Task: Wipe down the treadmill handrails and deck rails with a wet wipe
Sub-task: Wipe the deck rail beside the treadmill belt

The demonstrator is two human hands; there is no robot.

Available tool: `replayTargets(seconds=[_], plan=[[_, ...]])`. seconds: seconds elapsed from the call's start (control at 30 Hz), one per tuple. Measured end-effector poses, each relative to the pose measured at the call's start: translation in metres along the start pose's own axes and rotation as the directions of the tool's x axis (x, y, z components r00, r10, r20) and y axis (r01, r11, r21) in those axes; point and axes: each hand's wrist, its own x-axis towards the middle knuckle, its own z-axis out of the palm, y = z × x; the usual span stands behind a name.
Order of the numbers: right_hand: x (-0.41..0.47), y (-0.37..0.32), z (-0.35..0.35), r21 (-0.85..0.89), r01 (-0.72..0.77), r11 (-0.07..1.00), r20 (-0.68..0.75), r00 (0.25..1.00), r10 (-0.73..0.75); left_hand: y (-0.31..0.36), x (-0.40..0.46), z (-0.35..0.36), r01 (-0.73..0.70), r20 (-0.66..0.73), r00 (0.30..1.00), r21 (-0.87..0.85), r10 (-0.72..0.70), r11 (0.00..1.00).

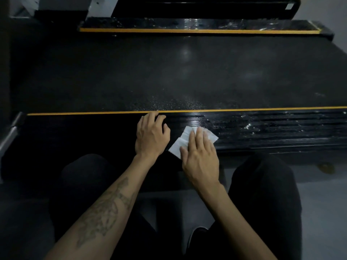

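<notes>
The near deck rail [262, 128] is black and ribbed, with a yellow strip along its inner edge. It glistens wet to the right of my hands. A white wet wipe [180, 142] lies flat on the rail. My right hand [201, 156] presses on it with straight fingers. My left hand [151, 135] rests on the rail just left of the wipe, fingers loosely curled, fingertips near the yellow strip. The far deck rail [187, 25] runs across the top, also shiny in places.
The dark treadmill belt [169, 72] lies between the two rails. A black frame bar [206, 8] runs behind the far rail. My knees in dark trousers [262, 184] are close to the near rail. Grey floor shows at the right.
</notes>
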Motion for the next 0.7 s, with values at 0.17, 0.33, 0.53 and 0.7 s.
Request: replayTargets(seconds=[0.17, 0.33, 0.53, 0.7], plan=[[0.013, -0.001, -0.002, -0.011, 0.119, 0.993, 0.023, 0.993, -0.118, -0.001, -0.001, -0.001, -0.007, 0.011, 1.000, -0.007, 0.007, 1.000], [0.000, 0.005, -0.003, 0.006, -0.001, 1.000, -0.009, 1.000, 0.001, -0.001, -0.002, 0.000, -0.007, -0.010, 1.000, -0.010, 0.007, 1.000], [-0.001, -0.009, 0.000, 0.017, 0.132, 0.991, 0.005, 0.991, -0.132, -0.001, -0.002, -0.001, -0.001, -0.013, 1.000, -0.017, 0.001, 1.000], [-0.009, 0.000, -0.001, 0.002, 0.013, 1.000, -0.021, 1.000, -0.013, 0.000, -0.003, -0.002, -0.001, -0.011, 1.000, -0.012, 0.000, 1.000]])
